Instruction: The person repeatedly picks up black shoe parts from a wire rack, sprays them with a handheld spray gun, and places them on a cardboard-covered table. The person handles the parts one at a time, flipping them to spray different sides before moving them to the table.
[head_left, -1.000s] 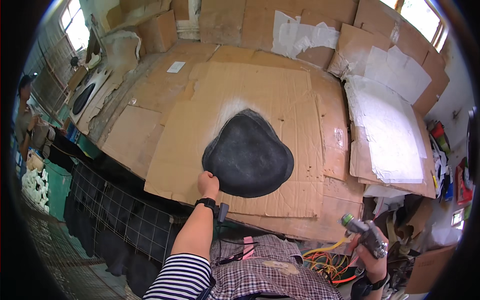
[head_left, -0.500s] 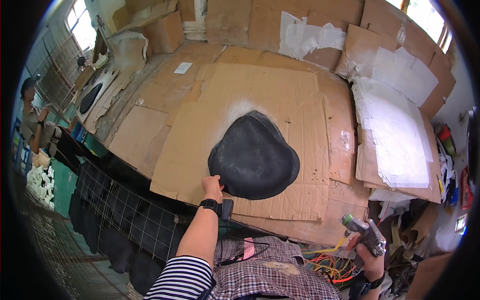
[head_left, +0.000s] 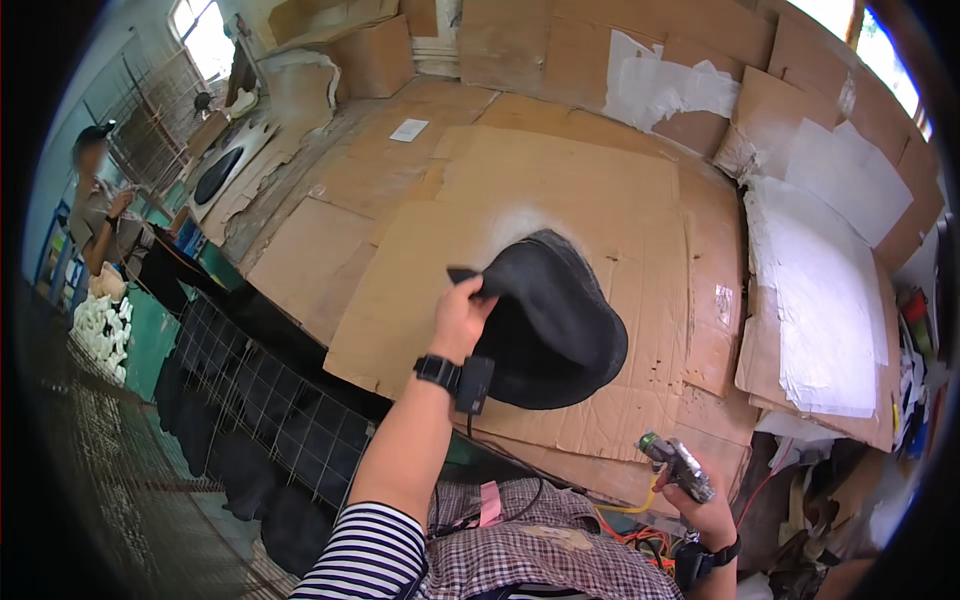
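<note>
A black dome-shaped piece (head_left: 550,320) lies on a large cardboard sheet (head_left: 560,200) covering the workbench. My left hand (head_left: 462,315) grips its left edge and has it lifted, so that side folds up off the cardboard. A pale overspray mark shows on the cardboard just behind the piece. My right hand (head_left: 705,505) is low at the bench's near edge, closed around a small metal spray gun (head_left: 677,464) with a yellow hose trailing from it.
White sheets (head_left: 830,290) cover cardboard at the right. More cardboard and boxes (head_left: 370,55) stand at the back. A wire-mesh panel (head_left: 240,400) fronts the bench at the left. Another person (head_left: 100,210) stands at the far left beside another black piece (head_left: 217,175).
My left hand moved up and right from the piece's near edge and has pulled its left side up off the cardboard. The right hand with the spray gun stayed low.
</note>
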